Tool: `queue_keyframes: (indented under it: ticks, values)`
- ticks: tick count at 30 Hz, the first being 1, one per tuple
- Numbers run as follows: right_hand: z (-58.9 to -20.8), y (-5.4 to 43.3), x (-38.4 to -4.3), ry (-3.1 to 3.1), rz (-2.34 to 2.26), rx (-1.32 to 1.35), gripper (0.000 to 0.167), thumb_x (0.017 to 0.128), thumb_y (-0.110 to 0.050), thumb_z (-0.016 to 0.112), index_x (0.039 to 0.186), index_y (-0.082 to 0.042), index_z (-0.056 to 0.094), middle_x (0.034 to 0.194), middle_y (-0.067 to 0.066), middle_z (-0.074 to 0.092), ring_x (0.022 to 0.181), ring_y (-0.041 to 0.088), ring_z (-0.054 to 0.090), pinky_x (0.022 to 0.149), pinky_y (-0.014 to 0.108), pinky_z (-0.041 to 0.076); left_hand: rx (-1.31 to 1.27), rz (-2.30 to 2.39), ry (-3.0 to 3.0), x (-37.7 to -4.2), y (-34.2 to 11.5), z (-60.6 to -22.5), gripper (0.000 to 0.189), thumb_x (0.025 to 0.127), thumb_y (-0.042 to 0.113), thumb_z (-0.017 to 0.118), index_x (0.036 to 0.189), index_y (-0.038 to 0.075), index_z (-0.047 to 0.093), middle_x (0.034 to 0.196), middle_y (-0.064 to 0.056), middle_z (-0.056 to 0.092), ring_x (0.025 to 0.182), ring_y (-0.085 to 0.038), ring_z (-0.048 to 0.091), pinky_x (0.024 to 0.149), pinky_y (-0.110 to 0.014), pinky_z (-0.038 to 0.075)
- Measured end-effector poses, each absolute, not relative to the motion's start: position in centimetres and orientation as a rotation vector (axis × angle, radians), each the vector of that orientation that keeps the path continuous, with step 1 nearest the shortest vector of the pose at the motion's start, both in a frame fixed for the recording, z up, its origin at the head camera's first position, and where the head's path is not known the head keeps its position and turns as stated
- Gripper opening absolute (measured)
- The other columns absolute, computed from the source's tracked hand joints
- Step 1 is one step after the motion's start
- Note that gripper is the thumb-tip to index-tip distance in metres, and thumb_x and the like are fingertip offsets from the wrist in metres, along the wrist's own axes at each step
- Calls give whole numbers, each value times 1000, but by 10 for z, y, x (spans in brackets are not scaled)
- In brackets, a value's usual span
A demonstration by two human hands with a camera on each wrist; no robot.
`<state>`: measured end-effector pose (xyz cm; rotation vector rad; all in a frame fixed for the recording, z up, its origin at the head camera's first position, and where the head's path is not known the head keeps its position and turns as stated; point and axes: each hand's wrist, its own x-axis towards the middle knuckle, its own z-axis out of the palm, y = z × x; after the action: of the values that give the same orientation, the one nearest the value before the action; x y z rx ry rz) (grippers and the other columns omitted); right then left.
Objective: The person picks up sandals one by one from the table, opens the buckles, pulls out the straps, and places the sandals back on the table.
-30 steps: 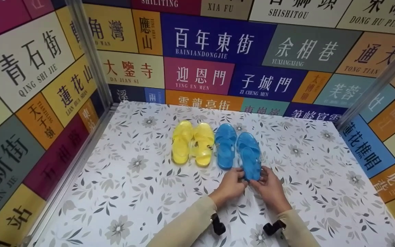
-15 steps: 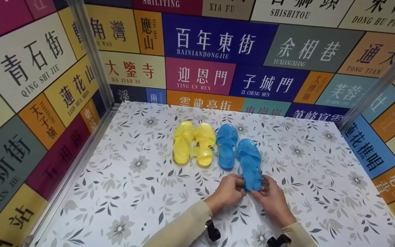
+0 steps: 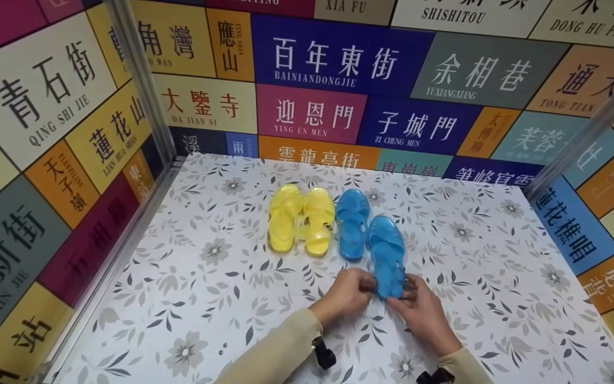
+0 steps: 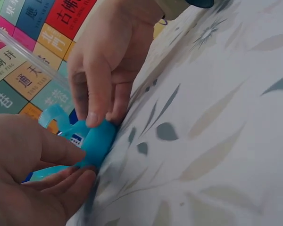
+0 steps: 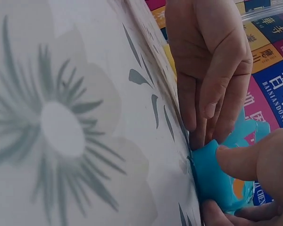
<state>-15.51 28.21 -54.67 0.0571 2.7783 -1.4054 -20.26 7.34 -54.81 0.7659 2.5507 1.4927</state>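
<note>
Four-cornered on the patterned table, a pair of yellow sandals [image 3: 283, 221] and a pair of blue ones stand side by side, toes away from me. The right blue sandal [image 3: 388, 261] sits nearer to me than the left blue sandal [image 3: 352, 226]. My right hand [image 3: 425, 309] pinches its heel from the right, thumb against the heel end in the right wrist view. My left hand [image 3: 347, 294] grips the heel's left side, its thumb and fingers close to the blue edge [image 4: 96, 146] in the left wrist view. Parts of the heel are hidden by fingers.
The table [image 3: 221, 320] has a white cover with grey flowers and leaves. Panels with coloured street-name signs [image 3: 339, 58] wall it at the back and both sides. Metal corner posts [image 3: 144, 85] stand at the back left and back right.
The right blue sandal has slid toward me, with both hands on its heel, and now sits behind its mate. The yellow pair and the left blue sandal have stayed put.
</note>
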Motion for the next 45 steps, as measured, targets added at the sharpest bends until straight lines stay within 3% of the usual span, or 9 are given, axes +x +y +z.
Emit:
queue_keyframes:
  ticks: [5, 8, 15, 19, 24, 32, 38, 41, 45]
  values:
    - [-539, 296, -164, 2729, -1400, 47, 54, 105, -25, 67, 148, 3, 49, 140, 25, 61, 119, 36, 67, 91, 35, 59, 778, 1571, 2772, -215, 73, -534, 24, 74, -12, 62, 83, 5, 77, 80, -2, 75, 74, -7, 64, 67, -16, 51]
    - [-536, 302, -175, 2740, -1410, 58, 50, 108, -31, 60, 146, 1, 52, 143, 23, 59, 124, 37, 64, 94, 37, 58, 882, 1602, 2871, -223, 75, -525, 19, 78, -9, 65, 85, 7, 73, 84, -3, 74, 76, -10, 65, 69, -17, 52]
    - [-540, 300, -196, 2855, -1409, -18, 47, 105, -31, 66, 141, -1, 62, 137, 18, 66, 122, 33, 66, 105, 48, 53, 1134, 1138, 3071, -242, 86, -521, 19, 92, 7, 74, 109, 12, 79, 111, 0, 77, 110, -17, 68, 99, -28, 52]
    - [-544, 293, -202, 2906, -1397, -33, 39, 101, -25, 72, 131, 0, 70, 127, 18, 71, 115, 34, 70, 101, 47, 56, 1268, 805, 3137, -249, 95, -526, 24, 99, 13, 70, 121, 16, 79, 125, 3, 75, 126, -18, 63, 105, -34, 50]
    - [-543, 288, -207, 2947, -1386, -33, 31, 97, -17, 78, 122, -1, 74, 119, 17, 74, 108, 35, 73, 95, 45, 59, 1274, 431, 3118, -251, 107, -522, 30, 98, 17, 71, 128, 18, 76, 138, 2, 70, 139, -24, 56, 112, -39, 49]
    - [-542, 287, -209, 2992, -1400, -74, 25, 94, -11, 79, 118, -4, 77, 118, 16, 74, 104, 33, 73, 90, 39, 61, 1089, 249, 3131, -252, 111, -516, 25, 98, 24, 71, 122, 22, 78, 125, 1, 68, 120, -20, 60, 95, -36, 54]
    - [-542, 287, -206, 2989, -1374, -69, 25, 93, -10, 80, 118, -6, 78, 115, 13, 75, 101, 29, 73, 84, 26, 58, 1001, 321, 3081, -250, 112, -520, 23, 101, 26, 68, 121, 22, 79, 124, -2, 62, 115, -21, 53, 93, -34, 51]
    - [-540, 289, -205, 2975, -1386, -52, 24, 92, -10, 81, 115, -7, 79, 112, 12, 77, 98, 28, 74, 82, 24, 58, 1018, 361, 3067, -248, 113, -520, 25, 102, 25, 67, 124, 25, 78, 127, 1, 63, 119, -20, 53, 97, -35, 49]
    - [-540, 298, -202, 2954, -1407, -58, 23, 94, -5, 78, 116, -5, 78, 114, 15, 77, 103, 30, 74, 81, 23, 59, 1119, 409, 3030, -248, 117, -517, 30, 102, 24, 69, 130, 31, 75, 133, 9, 69, 136, -19, 52, 116, -43, 41]
